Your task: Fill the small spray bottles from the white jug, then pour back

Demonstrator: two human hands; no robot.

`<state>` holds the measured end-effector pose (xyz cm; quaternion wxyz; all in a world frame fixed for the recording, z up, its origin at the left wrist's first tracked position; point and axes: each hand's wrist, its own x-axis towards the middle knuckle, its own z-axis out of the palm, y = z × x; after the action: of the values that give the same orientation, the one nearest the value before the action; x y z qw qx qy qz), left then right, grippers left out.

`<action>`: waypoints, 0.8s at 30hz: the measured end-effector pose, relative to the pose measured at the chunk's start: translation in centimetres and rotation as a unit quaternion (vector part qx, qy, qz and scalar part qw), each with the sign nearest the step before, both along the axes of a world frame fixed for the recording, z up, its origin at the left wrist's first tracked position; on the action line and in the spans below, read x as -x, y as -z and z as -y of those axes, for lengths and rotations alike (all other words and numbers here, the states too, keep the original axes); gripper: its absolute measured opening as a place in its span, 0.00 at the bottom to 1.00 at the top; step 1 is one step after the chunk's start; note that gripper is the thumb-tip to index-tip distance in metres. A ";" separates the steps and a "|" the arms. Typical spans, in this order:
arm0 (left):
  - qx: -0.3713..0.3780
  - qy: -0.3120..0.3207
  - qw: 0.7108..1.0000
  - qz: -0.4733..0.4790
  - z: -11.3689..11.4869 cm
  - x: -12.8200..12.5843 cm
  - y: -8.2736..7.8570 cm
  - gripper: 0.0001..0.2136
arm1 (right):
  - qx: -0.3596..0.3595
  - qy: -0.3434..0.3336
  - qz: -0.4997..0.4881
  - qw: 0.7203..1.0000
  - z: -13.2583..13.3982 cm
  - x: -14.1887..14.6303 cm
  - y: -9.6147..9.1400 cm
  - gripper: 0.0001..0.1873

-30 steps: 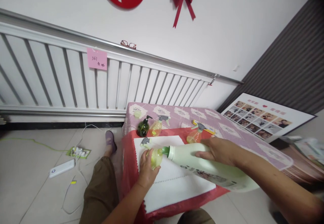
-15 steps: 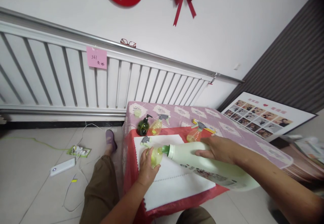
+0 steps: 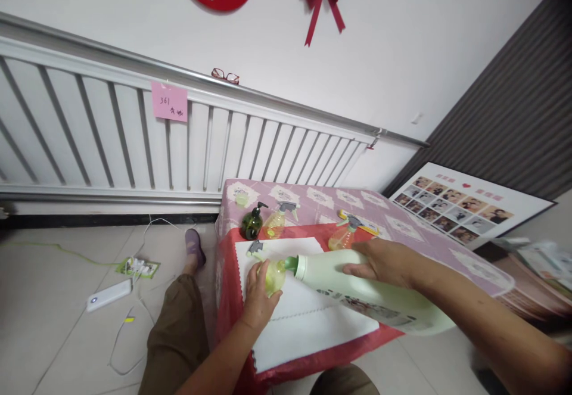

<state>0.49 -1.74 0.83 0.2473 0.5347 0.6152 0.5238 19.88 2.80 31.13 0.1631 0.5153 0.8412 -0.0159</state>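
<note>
My left hand (image 3: 261, 297) is wrapped round a small clear yellow bottle (image 3: 275, 277), tilted over a white cloth. Against the mouth of that bottle lies the green spout of a large pale green jug (image 3: 333, 267), tipped nearly on its side. My right hand (image 3: 379, 261) grips the jug from above, by its handle, which my fingers mostly hide. Just beyond the left hand, a grey and pale green spray head (image 3: 256, 248) lies on the white cloth (image 3: 308, 335). Whether liquid is flowing at the spout, I cannot tell.
Behind stand a dark green pump bottle (image 3: 252, 222) and two spray bottles, one yellow (image 3: 274, 223) and one orange (image 3: 342, 237). A red cloth (image 3: 295, 374) lies under the white one. On the floor at left are a power strip (image 3: 138, 267), a white power bank (image 3: 109, 295) and cables.
Almost nothing differs. Both hands keep hold of the small bottle and the jug in the same pose; the whole view has shifted very slightly.
</note>
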 end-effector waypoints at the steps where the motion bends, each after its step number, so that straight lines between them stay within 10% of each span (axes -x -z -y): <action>1: -0.006 -0.001 1.000 0.004 0.0 0.0 0.1 0.36 | 0.000 0.000 0.000 1.000 0.1 0.1 -0.1 0.26; 24: 0.002 0.003 1.000 -0.016 0.1 0.1 -0.3 0.36 | 0.009 -0.012 -0.008 1.000 -0.3 -0.1 0.1 0.25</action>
<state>0.43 -1.84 1.10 0.2404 0.5446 0.6179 0.5136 19.97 3.06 31.00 0.1612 0.5032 0.8486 -0.0259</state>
